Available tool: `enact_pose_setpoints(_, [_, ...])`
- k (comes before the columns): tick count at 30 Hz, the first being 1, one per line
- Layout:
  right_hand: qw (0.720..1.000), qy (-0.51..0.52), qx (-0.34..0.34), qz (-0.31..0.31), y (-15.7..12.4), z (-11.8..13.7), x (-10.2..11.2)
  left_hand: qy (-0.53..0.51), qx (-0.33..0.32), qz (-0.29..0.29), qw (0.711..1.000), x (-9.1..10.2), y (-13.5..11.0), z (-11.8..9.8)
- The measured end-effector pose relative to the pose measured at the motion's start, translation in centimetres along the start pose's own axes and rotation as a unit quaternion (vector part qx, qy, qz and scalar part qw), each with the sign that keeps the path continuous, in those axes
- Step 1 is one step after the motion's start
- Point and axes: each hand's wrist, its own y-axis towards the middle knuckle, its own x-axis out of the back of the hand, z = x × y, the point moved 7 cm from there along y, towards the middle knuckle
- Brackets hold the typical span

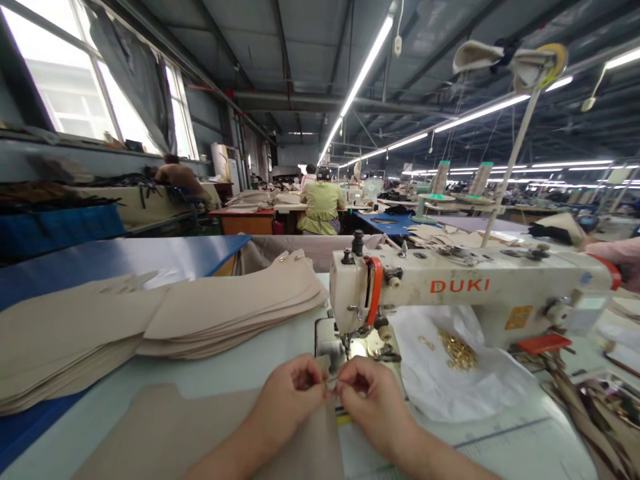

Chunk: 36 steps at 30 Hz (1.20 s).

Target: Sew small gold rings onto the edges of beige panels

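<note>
My left hand (290, 393) and my right hand (367, 397) meet in front of the needle of a white DUKI sewing machine (465, 287). Both pinch one small metal piece (333, 381) between thumb and fingertips. A beige cut panel (190, 433) lies flat under my left wrist on the pale table. A white plastic bag (470, 373) with several small gold fittings (457, 350) lies under the machine arm, to the right of my hands.
Stacks of beige cut panels (150, 320) fill the left of the table, over a blue surface (125, 260). Brown strips (595, 407) lie at the far right. A person in a yellow-green top (321, 207) sits ahead, another person (175, 177) by the windows.
</note>
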Motion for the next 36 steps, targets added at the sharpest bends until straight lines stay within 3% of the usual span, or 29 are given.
enact_pose_setpoints(7, [1.0, 0.008, -0.01, 0.007, 0.0, -0.2, 0.1, -0.045, 0.007, 0.025, 0.999, -0.4, -0.5, -0.2])
enact_pose_setpoints(13, [1.0, 0.014, 0.002, 0.016, -0.2, -0.3, -0.1, -0.029, -0.019, -0.001, 0.999, -0.2, -0.9, -0.8])
enact_pose_setpoints(23, [0.993, 0.098, -0.052, 0.039, -0.2, -0.8, -0.2, 0.044, -0.058, -0.023, 0.997, 0.1, -1.6, -1.8])
enact_pose_setpoints(29, [0.99, 0.103, -0.079, 0.058, -0.3, -0.9, -0.6, 0.005, -0.043, -0.018, 0.999, 0.1, -1.5, -1.4])
enact_pose_setpoints(36, [0.983, 0.135, -0.099, 0.069, -0.1, -1.7, -0.9, 0.087, -0.027, 0.062, 0.994, -0.8, -1.3, -0.6])
